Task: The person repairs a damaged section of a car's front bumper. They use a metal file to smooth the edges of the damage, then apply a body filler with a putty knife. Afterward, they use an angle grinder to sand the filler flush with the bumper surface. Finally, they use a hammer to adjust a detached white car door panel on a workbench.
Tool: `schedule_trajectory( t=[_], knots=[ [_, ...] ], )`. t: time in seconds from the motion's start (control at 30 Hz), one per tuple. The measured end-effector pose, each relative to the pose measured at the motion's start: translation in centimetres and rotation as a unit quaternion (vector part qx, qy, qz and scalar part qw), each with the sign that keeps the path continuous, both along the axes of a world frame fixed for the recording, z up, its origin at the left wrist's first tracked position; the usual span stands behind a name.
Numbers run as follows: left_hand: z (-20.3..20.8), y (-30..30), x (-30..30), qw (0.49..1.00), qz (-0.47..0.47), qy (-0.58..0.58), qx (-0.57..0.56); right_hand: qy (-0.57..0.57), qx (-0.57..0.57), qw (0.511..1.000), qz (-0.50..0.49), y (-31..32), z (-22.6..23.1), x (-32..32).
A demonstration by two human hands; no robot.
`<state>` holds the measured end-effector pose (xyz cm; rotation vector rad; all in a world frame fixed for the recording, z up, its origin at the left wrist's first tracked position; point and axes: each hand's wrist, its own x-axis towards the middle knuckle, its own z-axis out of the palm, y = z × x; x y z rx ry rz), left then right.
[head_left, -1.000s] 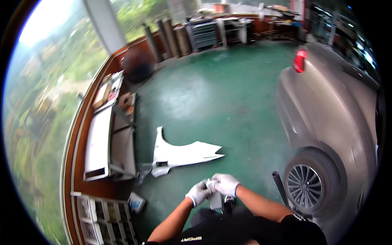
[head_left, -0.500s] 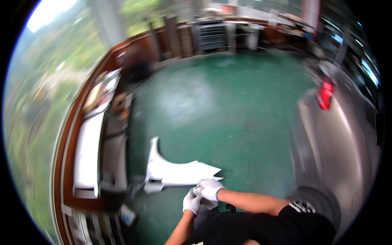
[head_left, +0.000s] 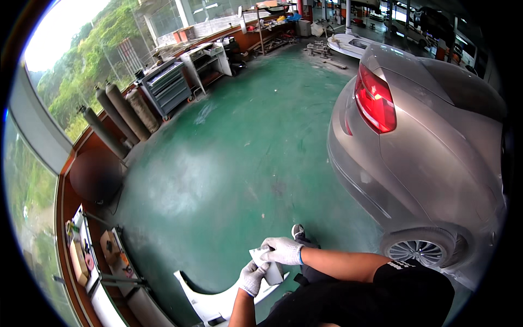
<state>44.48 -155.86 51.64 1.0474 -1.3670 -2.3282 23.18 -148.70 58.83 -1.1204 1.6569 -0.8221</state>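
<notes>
Daylight comes in through the big windows on the left, and the sky there is so bright it looks plain white. The green floor has a pale, shiny patch of glare. The grey car shines softly too. The far back at the top right is darker, with small bright lamps. The left hand and right hand look quite clear. A dark round thing is smudgy. Straight lines bend near the edges, and the corners are black.
</notes>
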Motion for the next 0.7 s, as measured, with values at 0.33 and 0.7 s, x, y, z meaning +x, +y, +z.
schedule_trajectory(
  t=[0.33,0.7],
  knots=[
    [2.0,-13.0,-17.3,0.993,0.109,-0.022,0.040,-0.067,0.024,0.996,0.045,-14.7,-2.3,-18.2],
    [-2.0,-26.6,-40.8,0.986,-0.034,-0.126,-0.101,0.056,0.048,0.994,-0.075,-25.1,-2.2,-37.8]
  ],
)
